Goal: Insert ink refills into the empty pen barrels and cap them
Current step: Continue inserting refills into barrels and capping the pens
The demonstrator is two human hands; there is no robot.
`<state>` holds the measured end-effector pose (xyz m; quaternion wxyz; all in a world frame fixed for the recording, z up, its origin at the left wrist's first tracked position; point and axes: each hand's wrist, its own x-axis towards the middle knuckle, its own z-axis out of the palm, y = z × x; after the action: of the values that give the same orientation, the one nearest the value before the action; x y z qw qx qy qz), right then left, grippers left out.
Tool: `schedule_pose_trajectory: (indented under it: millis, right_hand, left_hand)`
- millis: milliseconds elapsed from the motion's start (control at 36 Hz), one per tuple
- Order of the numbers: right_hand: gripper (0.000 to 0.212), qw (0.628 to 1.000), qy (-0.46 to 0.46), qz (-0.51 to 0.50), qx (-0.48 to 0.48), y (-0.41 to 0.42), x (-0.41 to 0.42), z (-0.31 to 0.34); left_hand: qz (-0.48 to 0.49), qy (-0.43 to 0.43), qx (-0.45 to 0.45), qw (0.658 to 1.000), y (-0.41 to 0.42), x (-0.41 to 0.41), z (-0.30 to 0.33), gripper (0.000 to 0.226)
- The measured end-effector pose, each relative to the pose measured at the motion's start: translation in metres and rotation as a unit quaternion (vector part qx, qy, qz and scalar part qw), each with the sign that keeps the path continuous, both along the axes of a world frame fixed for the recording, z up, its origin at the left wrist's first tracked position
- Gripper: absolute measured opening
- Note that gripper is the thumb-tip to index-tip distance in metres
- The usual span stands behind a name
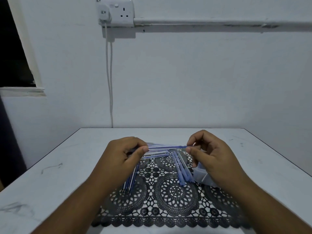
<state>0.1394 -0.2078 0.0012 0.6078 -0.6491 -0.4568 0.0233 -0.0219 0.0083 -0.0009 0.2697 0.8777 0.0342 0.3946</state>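
Between my two hands a clear pen barrel with a blue refill inside [167, 147] lies level above the mat. My left hand [123, 156] grips its left end, thumb pressed against the barrel. My right hand [211, 154] pinches the right end between thumb and forefinger. Under the held pen lie several clear barrels [156, 153] on the mat. Thin blue refills [130, 182] fan out below my left hand. Blue caps [183, 172] lie in a pile near my right hand.
A black lace mat [170, 198] covers the middle of the white table [55, 183]. A small clear plastic box [202, 176] sits under my right wrist. On the wall behind are a socket [116, 12] and a hanging white cable [109, 81].
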Motion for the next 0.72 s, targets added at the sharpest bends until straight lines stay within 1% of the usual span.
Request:
schedule_pose_trajectory:
  millis: [111,250,333,444,500,583,667,722]
  right_hand:
    - [0.018,0.998,-0.016,-0.053,0.003,-0.004,0.009,0.003]
    - [0.014,0.992,0.029,-0.118,0.039,-0.013,0.019,0.011]
    - [0.012,0.985,0.048,-0.155,0.055,-0.016,0.025,0.012]
    - [0.012,0.978,0.045,-0.193,0.066,-0.016,0.031,0.011]
    - [0.012,0.978,0.048,-0.19,0.072,-0.016,0.03,0.01]
    - [0.01,0.982,0.053,-0.168,0.073,-0.012,0.024,0.009]
    - [0.009,0.987,0.053,-0.137,0.066,-0.007,0.017,0.006]
    - [0.011,0.99,0.041,-0.12,0.058,-0.004,0.015,0.002]
  left_hand:
    - [0.016,0.003,-0.022,1.0,0.007,-0.002,0.001,0.017]
    - [0.032,0.008,-0.049,0.998,0.014,-0.003,-0.001,0.017]
    - [0.043,0.008,-0.044,0.998,0.018,-0.003,-0.002,0.015]
    - [0.037,0.028,-0.023,0.999,0.02,-0.001,-0.007,0.012]
    - [0.023,0.054,-0.01,0.998,0.018,0.001,-0.009,0.013]
    - [-0.024,0.13,0.039,0.99,0.008,0.004,-0.014,0.025]
    - [-0.071,0.206,0.104,0.971,-0.008,0.01,-0.021,0.022]
    - [-0.071,0.249,0.141,0.955,-0.016,0.014,-0.025,0.02]
